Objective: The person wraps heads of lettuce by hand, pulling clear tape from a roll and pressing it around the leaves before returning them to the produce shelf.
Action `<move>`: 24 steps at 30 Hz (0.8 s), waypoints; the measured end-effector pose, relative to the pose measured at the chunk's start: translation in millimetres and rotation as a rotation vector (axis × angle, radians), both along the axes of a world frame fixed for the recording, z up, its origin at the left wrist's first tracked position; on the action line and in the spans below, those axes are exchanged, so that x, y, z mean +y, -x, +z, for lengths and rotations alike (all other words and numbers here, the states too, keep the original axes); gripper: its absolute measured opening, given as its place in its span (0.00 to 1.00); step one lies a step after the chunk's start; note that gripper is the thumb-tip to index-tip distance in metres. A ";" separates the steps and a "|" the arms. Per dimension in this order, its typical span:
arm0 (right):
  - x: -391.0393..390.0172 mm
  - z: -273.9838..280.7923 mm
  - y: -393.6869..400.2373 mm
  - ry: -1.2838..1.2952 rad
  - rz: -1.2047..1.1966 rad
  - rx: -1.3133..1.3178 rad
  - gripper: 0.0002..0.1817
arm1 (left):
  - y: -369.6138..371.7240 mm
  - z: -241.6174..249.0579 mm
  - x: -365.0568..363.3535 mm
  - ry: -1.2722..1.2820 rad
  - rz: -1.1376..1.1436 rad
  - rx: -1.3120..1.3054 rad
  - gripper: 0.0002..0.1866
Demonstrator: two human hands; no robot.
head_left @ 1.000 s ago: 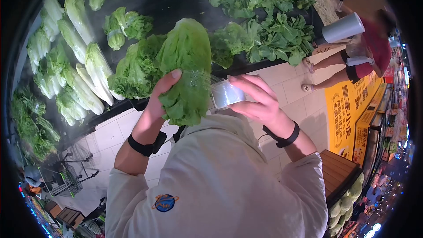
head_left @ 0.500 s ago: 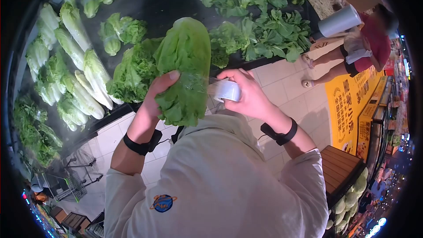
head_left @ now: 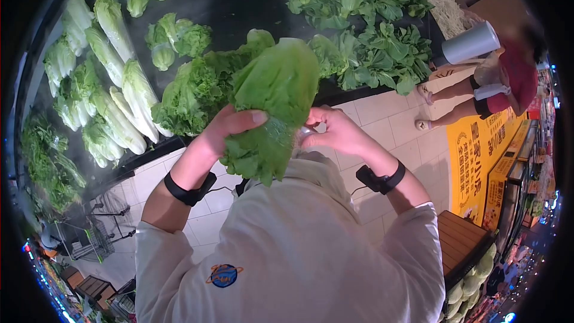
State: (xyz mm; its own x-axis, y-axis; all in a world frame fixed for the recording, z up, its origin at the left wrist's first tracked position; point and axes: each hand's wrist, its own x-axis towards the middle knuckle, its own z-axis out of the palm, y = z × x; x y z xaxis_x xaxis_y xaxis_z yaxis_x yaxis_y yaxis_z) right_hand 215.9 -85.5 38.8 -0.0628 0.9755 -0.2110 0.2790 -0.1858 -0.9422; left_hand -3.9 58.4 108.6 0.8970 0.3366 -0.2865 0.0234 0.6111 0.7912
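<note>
My left hand (head_left: 230, 128) is closed around a head of lettuce (head_left: 278, 84), thumb across its front, leafy end pointing down toward my shirt. Clear film lies across the middle of the leaves. At the lettuce's right edge, my right hand (head_left: 338, 131) is closed on a roll of clear film (head_left: 304, 134), now mostly hidden behind the leaves. Just beyond my left hand, loose leafy lettuce (head_left: 191, 96) lies on the dark display shelf (head_left: 239, 9).
Long pale cabbages (head_left: 116, 27) fill the shelf's left side, with dark leafy greens (head_left: 382, 48) at the right. A person in a red top (head_left: 517, 78) stands at the far right near a large silver roll (head_left: 472, 42). A wooden-topped stand (head_left: 463, 242) is at lower right, a shopping cart (head_left: 89, 239) at lower left.
The lettuce has tilted and turned to the right. My right hand has moved in with the roll, which has passed from plain view to mostly behind the leaves.
</note>
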 end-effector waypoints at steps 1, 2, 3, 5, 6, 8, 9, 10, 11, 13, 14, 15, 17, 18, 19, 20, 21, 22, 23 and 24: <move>3.0 1.6 -0.6 -0.001 0.025 0.054 0.31 | 0.3 -0.5 1.4 0.000 0.002 0.000 0.37; 4.1 -2.0 -0.9 -0.002 0.027 0.054 0.31 | 0.9 -1.3 4.3 0.025 -0.050 -0.002 0.35; 5.3 -6.8 -0.4 0.088 0.018 0.103 0.31 | 0.6 -2.0 6.3 0.050 -0.103 -0.005 0.33; 6.3 -13.6 -1.2 0.180 0.011 0.152 0.30 | -0.9 -4.2 6.3 0.037 -0.102 -0.001 0.32; 6.8 -14.3 -0.7 0.238 0.046 0.212 0.29 | -1.7 -5.0 6.1 0.023 -0.105 0.002 0.32; 5.1 -18.5 -0.1 0.301 0.080 0.276 0.28 | -4.5 -6.4 8.1 0.025 -0.107 -0.014 0.32; 3.2 -21.9 0.3 0.389 0.098 0.330 0.29 | -5.9 -6.8 8.9 0.025 -0.109 -0.030 0.32; 0.6 -24.9 0.8 0.479 0.116 0.385 0.29 | -6.8 -6.7 8.6 0.032 -0.108 -0.025 0.32; -4.9 -27.2 2.9 0.453 0.116 0.354 0.25 | -7.7 -6.3 7.9 0.050 -0.084 -0.010 0.31; -9.9 -32.1 4.4 0.483 0.176 0.339 0.23 | -9.3 -12.8 8.3 0.077 -0.073 -0.001 0.30; -10.9 -33.4 3.5 0.499 0.236 0.313 0.22 | -10.0 -14.4 6.4 0.087 -0.078 0.006 0.30; -11.1 -29.6 2.5 0.454 0.289 0.201 0.24 | -11.3 -13.7 4.7 0.042 -0.048 0.049 0.33; -12.1 -38.9 1.7 0.520 0.226 0.213 0.20 | -14.6 -16.2 3.8 0.001 -0.028 0.094 0.35; -12.5 -40.9 1.9 0.579 0.170 0.214 0.17 | -15.7 -18.4 6.0 0.007 -0.031 0.101 0.35; -12.1 -36.8 1.6 0.578 0.156 0.254 0.19 | -16.8 -19.6 7.9 0.011 -0.033 0.106 0.35; -13.2 -39.4 -0.1 0.579 0.150 0.255 0.19 | -18.1 -20.0 7.9 0.012 -0.039 0.105 0.35; -13.3 -42.0 -2.7 0.528 0.219 0.316 0.19 | -19.9 -19.7 7.7 0.008 -0.031 0.106 0.36; -13.3 -43.1 -6.0 0.473 0.284 0.375 0.19 | -22.1 -19.1 8.5 0.001 -0.026 0.106 0.36; -13.6 -43.5 -7.9 0.468 0.270 0.372 0.19 | -22.9 -21.0 10.7 -0.002 -0.039 0.100 0.36; -12.5 -40.7 -7.4 0.472 0.299 0.369 0.20 | -23.3 -23.8 13.2 0.002 -0.050 0.085 0.37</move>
State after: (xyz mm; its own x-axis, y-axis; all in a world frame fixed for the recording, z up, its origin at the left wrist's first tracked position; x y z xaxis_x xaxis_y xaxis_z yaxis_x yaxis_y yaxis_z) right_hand 223.3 -97.9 -1.9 -0.4662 0.7132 -0.5234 0.0578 -0.5658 -0.8225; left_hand 19.5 71.6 84.8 0.8853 0.2913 -0.3626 0.1207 0.6090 0.7839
